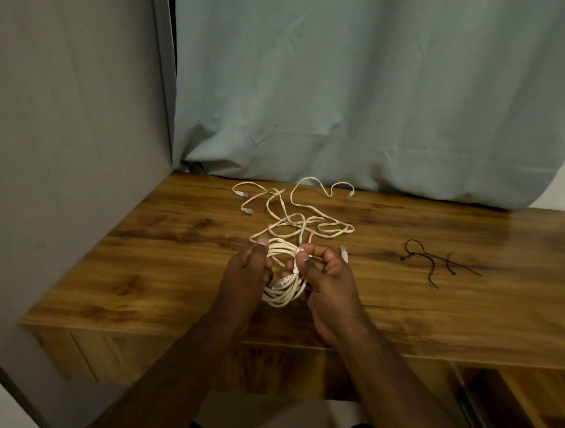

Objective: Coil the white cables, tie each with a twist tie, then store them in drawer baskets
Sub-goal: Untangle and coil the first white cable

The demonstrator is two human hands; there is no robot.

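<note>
Progress check, going L to R. Left hand [250, 271] has its grip curled round the left side of the coil [283, 280], thumb up on top of the loops. Coil sits between both hands, held just above the counter [170, 289] near the front edge, so one white cable is mostly wound, several loops stacked pretty neat. Right hand [320, 275] is pinching the right side of the same coil w/ thumb and forefinger, looks like it's got a plug end or the last turn pressed against the bundle, can't tell which tbh.

Behind the hands there's a loose mess of cable [294, 211] spread on the counter toward the curtain [348, 85]. I count a few plug ends back there, so prob at least one more cable, maybe 2, not coiled at all. Whether any strand from that mess runs into the coil in hand, can't say, it's tangled right where they meet.

Further right, well apart from the coil: the black ties [437, 261] lying loose on the counter. None on a cable yet afaict.

Far right bottom, a drawer [527, 410] is open below the counter edge. Can't see a basket clearly, just a pale corner of smth at the frame edge.

So imo: coil #1 nearly done, 0 tied, 0 stored. Left to do: finish this wind, grab a tie w/o letting the loops spring, twist it on, repeat for the rest, then all into the drawer. Early days, call it under a quarter in.
</note>
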